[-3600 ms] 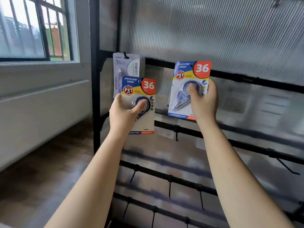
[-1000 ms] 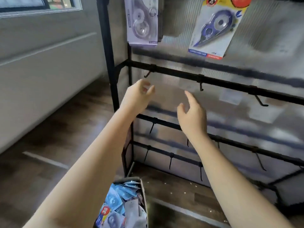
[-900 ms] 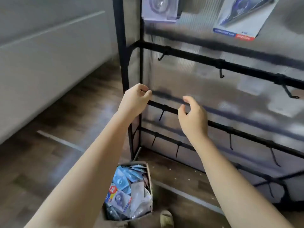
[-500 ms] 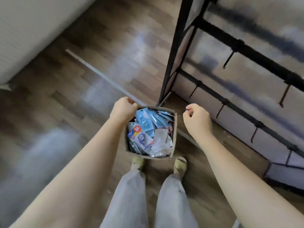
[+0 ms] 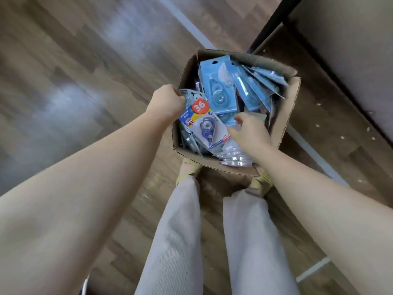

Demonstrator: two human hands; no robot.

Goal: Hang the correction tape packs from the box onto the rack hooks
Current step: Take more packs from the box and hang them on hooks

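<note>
both hands are down in the box, which sits on the floor just ahead of the person's feet, with a black rack post rising past its far corner. the packs fill the box in a loose heap: light blue packs stand fanned toward the far side, and a white 36 pack lies face up on top near the front left. that pack's long axis runs on a diagonal, its red 36 corner up by the left hand and its printed bottom edge down by the right hand, so it lies between the two hands, touching or nearly touching both. the left hand is curled at the box's left wall, fingers tucked over the edge of a pack there, though whether it truly pinches the 36 pack or the one beneath it i cannot tell. the right hand hangs half curled, thumb and forefinger parted, just over the lower right end of the 36 pack and the clear packs by the near wall, holding nothing that shows. judging by this, the right hand is best placed to take the pack's lower end, and the hang hole would sit at the end nearer the left hand.
</note>
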